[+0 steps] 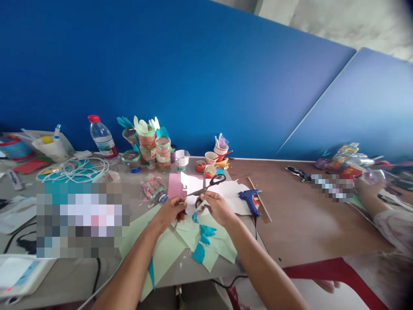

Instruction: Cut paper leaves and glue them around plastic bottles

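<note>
My left hand (174, 208) is closed, its fingertips pressed together above pale green paper (164, 249); anything in them is too small to make out. Close beside it, my right hand (215, 207) pinches a small pale paper piece (203, 206). A curled blue paper scrap (195, 217) hangs just below those fingers. Black-handled scissors (206, 188) with spread blades are right behind my hands, over white paper (226, 191); one handle loop lies by my right fingertips, and I cannot tell if they touch. More blue paper scraps (206, 232) lie on the green sheets below.
A blue glue gun (250, 201) and a thin wooden stick (260, 200) lie to the right. Decorated cups (163, 153), a water bottle (102, 140) and small paper cups (211, 158) stand along the blue partition. At far right, another person's hand (369, 191) holds a clear cup.
</note>
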The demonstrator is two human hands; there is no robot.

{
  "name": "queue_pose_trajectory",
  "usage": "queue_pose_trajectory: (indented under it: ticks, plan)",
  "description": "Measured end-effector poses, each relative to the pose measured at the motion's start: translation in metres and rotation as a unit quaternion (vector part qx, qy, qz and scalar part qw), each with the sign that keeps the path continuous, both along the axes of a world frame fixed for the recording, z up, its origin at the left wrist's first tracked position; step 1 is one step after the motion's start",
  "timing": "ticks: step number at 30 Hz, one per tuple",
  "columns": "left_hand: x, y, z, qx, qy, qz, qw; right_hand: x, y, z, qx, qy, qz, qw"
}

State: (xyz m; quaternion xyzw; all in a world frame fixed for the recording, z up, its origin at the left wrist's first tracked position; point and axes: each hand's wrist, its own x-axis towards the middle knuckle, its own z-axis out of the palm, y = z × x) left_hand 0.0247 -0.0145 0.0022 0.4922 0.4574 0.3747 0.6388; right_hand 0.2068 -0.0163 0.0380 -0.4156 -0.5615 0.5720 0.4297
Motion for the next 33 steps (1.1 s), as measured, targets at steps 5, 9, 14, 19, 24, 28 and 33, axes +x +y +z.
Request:
queue_pose_trajectory:
  ticks: [5, 9, 14, 19, 24, 28, 33]
  plan:
    - [-0.001, 0.003, -0.003, 0.015, 0.054, 0.038, 0.998, -0.006, -0.005, -0.003, 0.128, -0.018, -0.091, 0.987]
    - [0.0, 0.006, -0.008, 0.013, 0.087, 0.046, 0.995, -0.001, -0.002, -0.002, 0.271, -0.139, -0.151, 0.941]
    - [-0.001, 0.008, -0.016, 0.021, 0.049, 0.041, 0.998, 0.004, 0.005, -0.002, 0.168, -0.088, -0.026, 0.981]
    - [-0.002, 0.006, -0.012, 0.022, 0.044, 0.03, 0.998, 0.01, -0.006, 0.004, 0.051, 0.126, 0.028, 0.99]
    - [-0.001, 0.004, -0.006, 0.017, 0.06, 0.034, 0.998, 0.024, -0.034, 0.004, -0.045, 0.308, 0.05, 0.949]
    - [0.0, 0.003, -0.006, 0.027, 0.066, 0.035, 0.997, 0.035, -0.052, 0.002, -0.068, 0.311, 0.103, 0.942]
    - [0.001, 0.004, -0.009, 0.028, 0.076, 0.038, 0.996, 0.032, -0.052, 0.005, -0.027, 0.27, 0.062, 0.961]
